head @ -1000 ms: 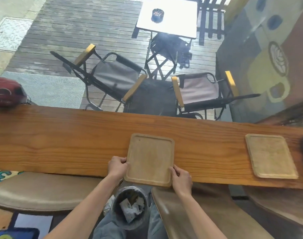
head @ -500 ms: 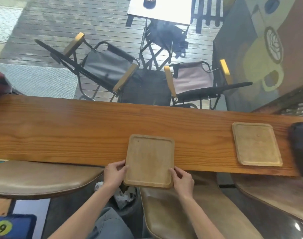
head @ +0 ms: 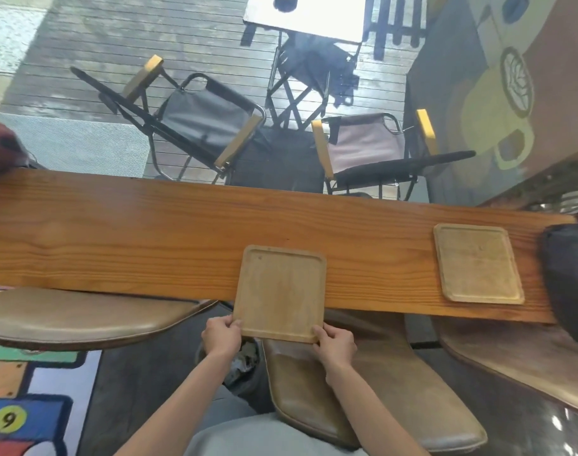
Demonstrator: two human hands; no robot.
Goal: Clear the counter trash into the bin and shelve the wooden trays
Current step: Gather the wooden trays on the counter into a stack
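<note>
Hands, left hand [head: 221, 335] and right hand [head: 334, 344], grip near tray [head: 281, 291] overhanging counter [head: 116, 235].

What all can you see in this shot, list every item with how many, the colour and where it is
counter: one, orange-brown wood, runs across the middle
wooden trays: two, pale tan; near tray overhangs the counter's front edge, far tray lies flat toward the right end
black bag: one, right end of the counter
red bag: one, far left, behind the counter
stools: three, brown padded seats, below the counter
bin: one, dark, crumpled paper inside, on the floor under the near tray
folding chairs: two, grey seats with wooden armrests, on the deck beyond
white table: one, top of view
rug: one, multicoloured, bottom left
left hand: grips the near tray's left corner
right hand: grips its right corner
</note>
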